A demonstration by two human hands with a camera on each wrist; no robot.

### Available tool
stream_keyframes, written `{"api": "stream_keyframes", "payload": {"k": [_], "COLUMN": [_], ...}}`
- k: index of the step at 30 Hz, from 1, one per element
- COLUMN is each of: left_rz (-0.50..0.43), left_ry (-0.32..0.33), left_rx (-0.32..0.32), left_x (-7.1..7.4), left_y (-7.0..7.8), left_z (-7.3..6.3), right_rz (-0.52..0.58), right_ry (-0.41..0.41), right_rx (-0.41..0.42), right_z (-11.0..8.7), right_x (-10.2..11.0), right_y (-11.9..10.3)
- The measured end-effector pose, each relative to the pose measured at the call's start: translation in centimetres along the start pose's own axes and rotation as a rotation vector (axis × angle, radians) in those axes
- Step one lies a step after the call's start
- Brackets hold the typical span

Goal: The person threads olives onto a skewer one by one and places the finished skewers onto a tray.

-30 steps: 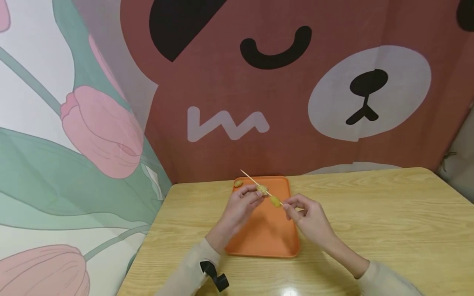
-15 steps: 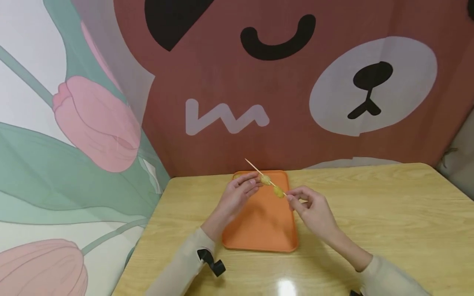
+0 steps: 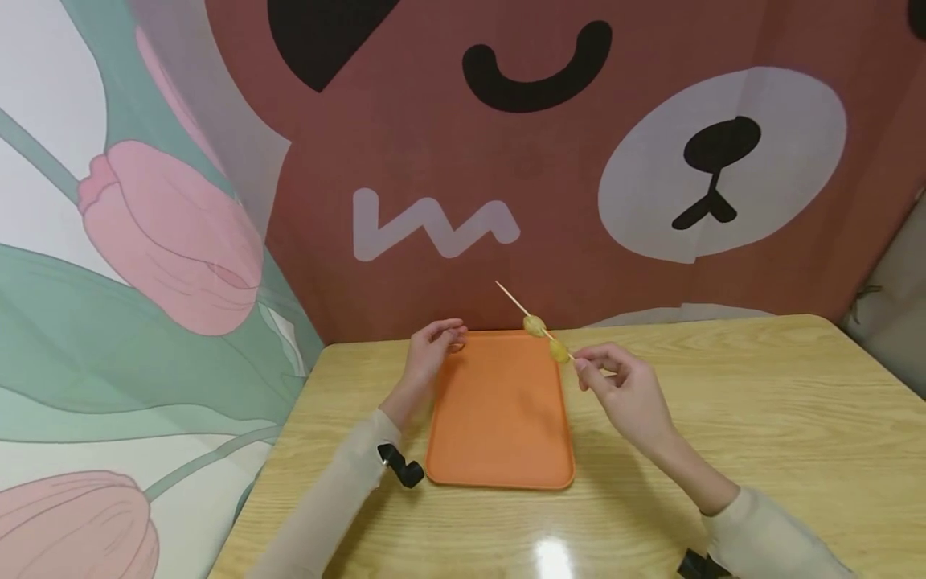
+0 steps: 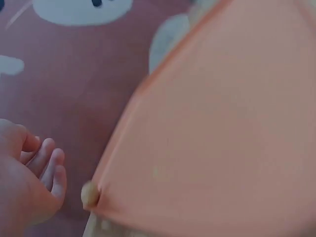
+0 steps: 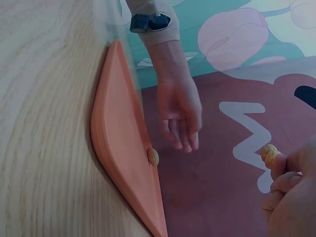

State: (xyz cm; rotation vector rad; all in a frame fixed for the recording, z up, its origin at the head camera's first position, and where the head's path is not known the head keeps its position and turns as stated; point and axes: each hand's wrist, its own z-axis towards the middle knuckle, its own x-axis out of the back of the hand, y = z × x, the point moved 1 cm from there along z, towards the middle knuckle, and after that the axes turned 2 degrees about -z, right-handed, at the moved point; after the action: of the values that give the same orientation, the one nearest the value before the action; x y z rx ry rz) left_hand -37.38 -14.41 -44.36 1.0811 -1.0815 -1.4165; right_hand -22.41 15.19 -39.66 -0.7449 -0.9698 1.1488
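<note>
**Skewer with two yellow pieces in the right hand; left hand near the tray corner**

The right hand pinches the lower end of the thin skewer between its thumb and fingers. The skewer is tilted: it rises away toward the left, and its pointed tip is free in front of the brown wall cloth. The two yellow pieces are threaded on it, one near the other, and the lower one is close to the pinching fingers. In the head view they appear in the air, over the far right corner of the orange tray.

The left hand is at the far left corner of the tray, with its fingers relaxed and slightly bent. A loose piece lies at this same corner; in the left wrist view it is apart from the fingers.

The tray lies on the wooden table. At the left side hangs a cloth with pink tulips. A black strap is on the left sleeve
</note>
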Motion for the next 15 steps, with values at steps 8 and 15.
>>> {"api": "stream_keyframes", "payload": {"k": [8, 15], "left_rz": [0.653, 0.94], "left_ry": [-0.001, -0.095], "left_rx": [-0.124, -0.127], "left_x": [2.1, 1.7], "left_y": [-1.4, -2.1], "left_z": [2.0, 2.8], "right_rz": [-0.018, -0.044], "right_ry": [-0.015, -0.019], "right_rx": [-0.002, -0.005], "right_z": [-0.1, 0.1], "right_x": [0.1, 0.4], "right_y": [-1.8, 0.1]}}
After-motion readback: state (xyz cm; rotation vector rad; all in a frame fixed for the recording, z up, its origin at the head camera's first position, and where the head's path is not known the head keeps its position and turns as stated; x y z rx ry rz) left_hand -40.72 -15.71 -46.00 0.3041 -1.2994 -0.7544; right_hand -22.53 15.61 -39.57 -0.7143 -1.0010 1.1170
